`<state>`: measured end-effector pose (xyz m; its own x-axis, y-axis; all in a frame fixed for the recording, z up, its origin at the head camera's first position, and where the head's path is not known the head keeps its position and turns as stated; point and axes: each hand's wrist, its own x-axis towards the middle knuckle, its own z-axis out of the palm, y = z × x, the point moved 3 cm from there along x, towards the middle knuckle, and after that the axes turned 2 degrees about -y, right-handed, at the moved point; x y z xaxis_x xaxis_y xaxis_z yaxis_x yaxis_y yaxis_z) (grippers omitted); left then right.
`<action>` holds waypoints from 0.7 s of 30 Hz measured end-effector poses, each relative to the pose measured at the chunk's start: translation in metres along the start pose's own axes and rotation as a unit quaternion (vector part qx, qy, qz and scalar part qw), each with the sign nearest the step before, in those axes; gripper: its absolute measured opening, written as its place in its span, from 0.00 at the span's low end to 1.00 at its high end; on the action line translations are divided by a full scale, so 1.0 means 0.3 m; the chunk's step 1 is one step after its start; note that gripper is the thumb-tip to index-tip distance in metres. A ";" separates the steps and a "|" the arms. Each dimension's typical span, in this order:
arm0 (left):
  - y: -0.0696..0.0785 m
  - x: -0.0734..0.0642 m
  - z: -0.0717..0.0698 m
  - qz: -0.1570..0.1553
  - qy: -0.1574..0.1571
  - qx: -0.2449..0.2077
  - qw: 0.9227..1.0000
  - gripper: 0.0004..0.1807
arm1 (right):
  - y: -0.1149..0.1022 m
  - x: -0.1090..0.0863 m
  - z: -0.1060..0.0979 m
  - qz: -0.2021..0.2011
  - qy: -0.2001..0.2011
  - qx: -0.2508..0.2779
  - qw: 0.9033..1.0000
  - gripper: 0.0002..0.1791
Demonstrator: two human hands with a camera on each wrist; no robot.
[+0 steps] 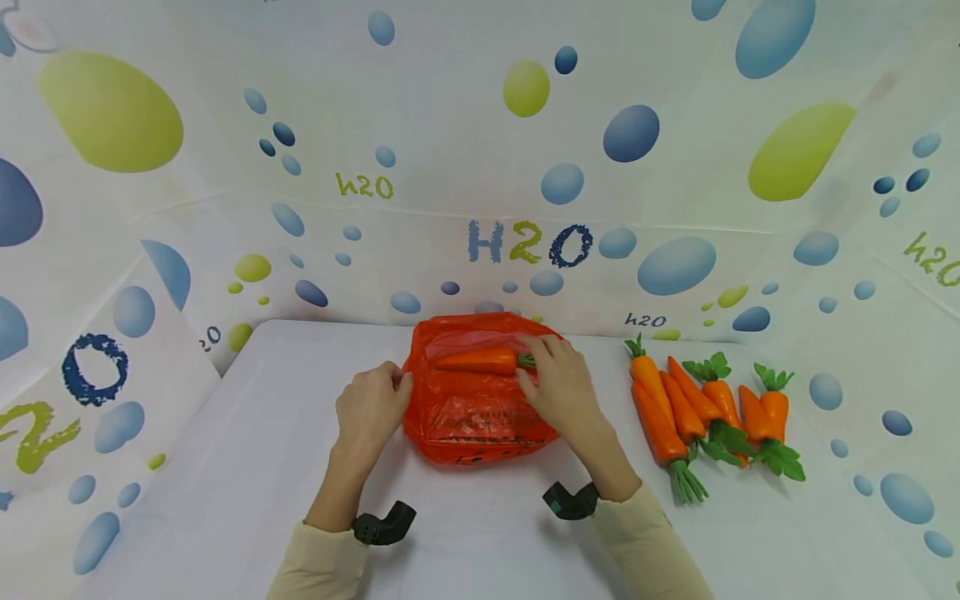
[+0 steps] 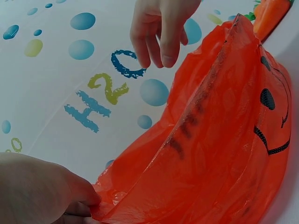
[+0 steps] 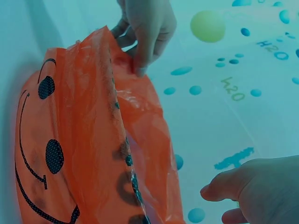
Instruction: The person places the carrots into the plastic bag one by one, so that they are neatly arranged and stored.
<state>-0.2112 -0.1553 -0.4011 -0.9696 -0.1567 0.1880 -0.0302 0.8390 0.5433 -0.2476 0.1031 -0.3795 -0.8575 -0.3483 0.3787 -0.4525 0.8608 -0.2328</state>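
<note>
An orange-red plastic bag with a black printed smiley face stands on the white table, its mouth spread upward. In the head view, a carrot with a green top lies within the bag's mouth. My left hand pinches the left rim of the bag between thumb and fingers, as the right wrist view also shows. My right hand is over the bag's right side, beside the carrot's green top. In the left wrist view, the fingers of this right hand hang loosely downward with nothing between them.
Several carrots with green leaves lie in a pile on the table, right of the bag. Behind the table hangs a white cloth printed with blue and green drops and "H2O". Each wrist wears a black camera.
</note>
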 end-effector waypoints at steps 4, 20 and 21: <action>-0.001 0.000 0.001 -0.002 -0.001 -0.003 1.000 0.14 | 0.010 -0.017 -0.008 0.018 0.004 0.002 1.000 0.27; -0.005 0.002 0.009 -0.003 -0.007 0.001 1.000 0.15 | 0.080 -0.047 -0.062 0.090 0.012 0.009 0.996 0.29; -0.004 0.002 0.009 -0.003 -0.007 0.001 1.000 0.15 | 0.085 -0.048 -0.066 0.095 0.011 0.007 0.995 0.29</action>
<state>-0.2124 -0.1550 -0.4040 -0.9728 -0.1537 0.1733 -0.0360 0.8394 0.5422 -0.2420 0.1376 -0.3732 -0.9226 -0.1714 0.3455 -0.2862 0.9048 -0.3153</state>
